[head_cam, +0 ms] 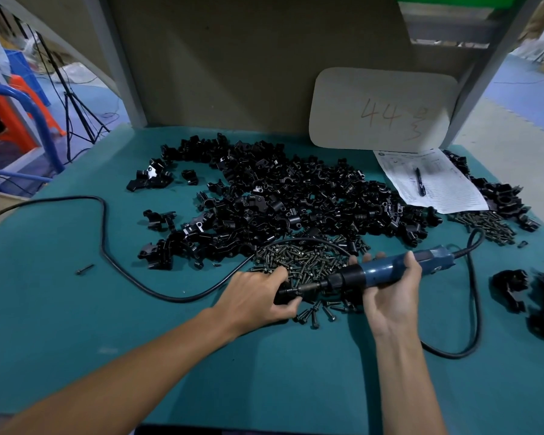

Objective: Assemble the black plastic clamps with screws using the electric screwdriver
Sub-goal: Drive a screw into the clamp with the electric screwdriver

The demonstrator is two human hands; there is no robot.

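Pinching a black clamp (285, 297) between thumb and curled fingers, the left hand (256, 298) holds it low over the near edge of the screw heap (302, 260), just above the green table (264, 378). The screwdriver (387, 271) lies almost level, its blue body wrapped by the right hand (393, 298) from below, fingers curled over the top and thumb behind; its black collar and metal bit point left, and the bit's tip meets the clamp at the left fingers. Whether a screw sits on the bit cannot be told. A few loose screws lie scattered just in front of both hands. Behind the heap spreads a broad clamp pile (296, 196), reaching almost to the board at the back of the bench. The black cable (123, 262) runs from the tool's rear, loops round to the right of the right wrist, and another stretch of it curves across the table's left side and off that edge. A single screw (85, 269) lies alone far left. To the right, several larger black pieces (512, 287) sit near the table's edge, and a second patch of screws (487, 224) lies beyond them. A printed sheet (437, 189) with a pen (419, 182) on it rests at the back right, below a pale card (380, 108) marked 44 that leans against the board. Off the bench to the left stands a tripod (76, 111) on a blue floor.
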